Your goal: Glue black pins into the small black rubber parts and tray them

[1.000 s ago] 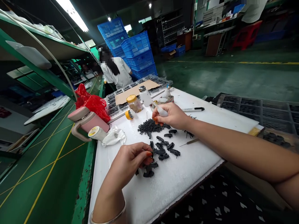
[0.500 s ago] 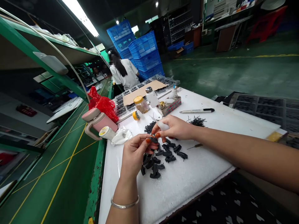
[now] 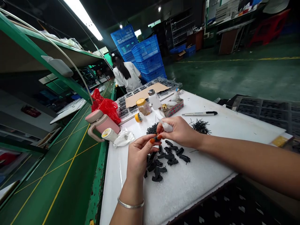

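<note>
Between the thumb and fingers of my left hand is a small black plastic part, mostly hidden by fingertips. My right hand is closed around a small white squeeze bottle with a thin nozzle pointing up and left. Its fingertips meet those of my left hand at the part. Below both hands lie several curved black plastic pieces in a loose pile. Behind the fingers is a heap of tiny black rings. Thin black pins lie beyond my right wrist.
A pink mug, red plastic bag and white tub stand at left. Farther back are a yellow-lidded jar, a metal-topped bottle and a small box. A craft knife lies right. A co-worker sits beyond.
My right hand has turned slightly, so more of the white bottle's body shows. The black part is more covered by my fingers. The whole view has shifted a little.
</note>
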`<state>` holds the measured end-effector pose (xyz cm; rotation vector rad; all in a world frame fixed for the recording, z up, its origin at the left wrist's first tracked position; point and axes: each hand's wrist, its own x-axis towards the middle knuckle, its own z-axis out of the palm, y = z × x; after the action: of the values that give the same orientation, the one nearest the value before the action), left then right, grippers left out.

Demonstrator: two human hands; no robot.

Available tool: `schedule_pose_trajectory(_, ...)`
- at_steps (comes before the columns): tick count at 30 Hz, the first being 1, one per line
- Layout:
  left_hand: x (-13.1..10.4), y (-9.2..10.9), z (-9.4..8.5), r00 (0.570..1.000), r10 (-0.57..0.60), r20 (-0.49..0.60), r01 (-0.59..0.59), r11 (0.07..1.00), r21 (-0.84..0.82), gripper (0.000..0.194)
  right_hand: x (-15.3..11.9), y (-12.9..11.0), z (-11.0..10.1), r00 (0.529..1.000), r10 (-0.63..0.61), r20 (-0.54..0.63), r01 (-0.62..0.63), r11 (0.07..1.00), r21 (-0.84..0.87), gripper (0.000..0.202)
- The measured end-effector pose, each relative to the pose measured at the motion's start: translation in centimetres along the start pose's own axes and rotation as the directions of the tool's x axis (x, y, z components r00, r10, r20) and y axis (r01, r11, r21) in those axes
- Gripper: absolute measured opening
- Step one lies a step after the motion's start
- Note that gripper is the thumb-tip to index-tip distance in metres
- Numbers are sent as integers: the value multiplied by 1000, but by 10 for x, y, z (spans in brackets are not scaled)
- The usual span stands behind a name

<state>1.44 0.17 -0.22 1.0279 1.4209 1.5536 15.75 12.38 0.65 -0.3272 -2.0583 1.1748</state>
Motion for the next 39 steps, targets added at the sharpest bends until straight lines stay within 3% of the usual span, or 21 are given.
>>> schedule_pose_trajectory(5, -1, 1, 1, 999, 15, 33, -17, 999, 36, 31, -1, 0, 1, 999, 5, -35, -8, 998, -62, 8)
schedule_pose_trajectory(11, 0, 2, 3, 1000, -14, -11, 14, 997, 71, 22, -1, 0, 0, 999, -24, 29, 26, 998, -56, 5)
schedule_pose_trajectory(16, 0, 4, 0, 998, -36, -48, 37, 999, 20, 19, 1, 2, -10, 997, 76, 13, -77, 971, 226, 40)
schedule_pose_trajectory(20, 2, 4, -3, 996, -39, -78, 34, 997, -67, 20, 3, 4, -17, 994, 97, -43, -87, 976, 199, 55)
schedule_pose_trajectory(25, 4, 4, -7, 991, -56, -121, 40, 991, -129, 21, 4, 0, -20, 991, 131, -14, -131, 991, 2, 37)
schedule_pose_trajectory(31, 3, 6, -7, 991, -66, -119, 49, 989, -142, 26, 4, -2, -22, 996, 67, -58, -66, 998, 10, 22)
schedule_pose_trajectory(39, 4, 6, -8, 991, -63, -116, 42, 984, -171, 24, 0, -5, -21, 976, -17, -218, 10, 999, -33, 28)
